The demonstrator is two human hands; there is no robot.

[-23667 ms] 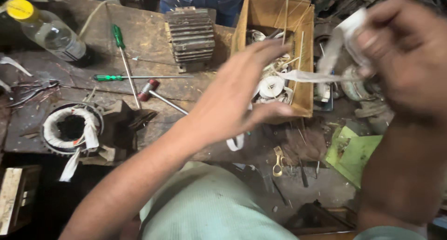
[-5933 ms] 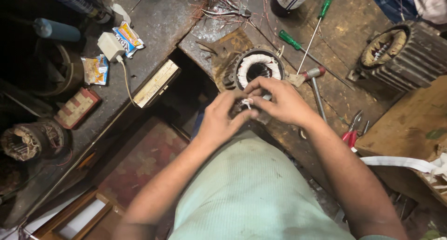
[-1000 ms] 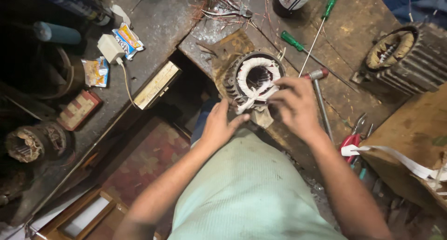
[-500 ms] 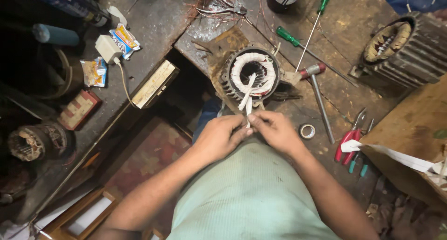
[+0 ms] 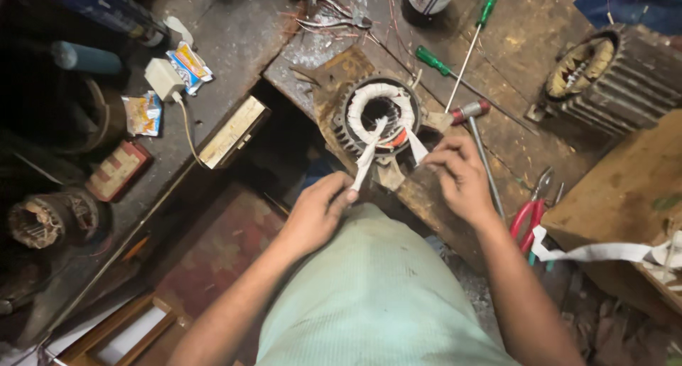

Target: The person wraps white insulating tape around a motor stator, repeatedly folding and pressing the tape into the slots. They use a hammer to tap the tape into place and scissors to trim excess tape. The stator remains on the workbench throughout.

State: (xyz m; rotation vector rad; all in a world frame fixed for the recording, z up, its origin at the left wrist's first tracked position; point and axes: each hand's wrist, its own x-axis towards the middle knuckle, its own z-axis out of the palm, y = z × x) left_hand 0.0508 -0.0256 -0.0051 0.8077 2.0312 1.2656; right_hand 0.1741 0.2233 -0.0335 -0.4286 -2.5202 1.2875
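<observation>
Seen from above, a person is working at a cluttered, grimy wooden bench (image 5: 511, 68) on a small motor stator (image 5: 376, 117), a ribbed metal ring with white-wrapped windings, which is sitting at the bench's near edge just ahead of their chest. The left hand (image 5: 316, 213) is pinching the lower end of a white tape strip (image 5: 368, 156) that is running up onto the winding; the right hand (image 5: 462, 178) is gripping a second white strip end (image 5: 418, 147) between its fingertips, beside the ring. The strips are looking thin, so pulling unevenly is likely to tear one or drag it off the coil, and the stator, sitting so near the edge, could tip toward the gap below if tugged hard. Red-handled pliers (image 5: 527, 217), a green screwdriver (image 5: 472, 36) and a larger finned stator (image 5: 611, 75) are lying to the right. Compared with half a second earlier, the hands are no longer meeting at one strip near the body; they are spreading apart, each holding its own end.
</observation>
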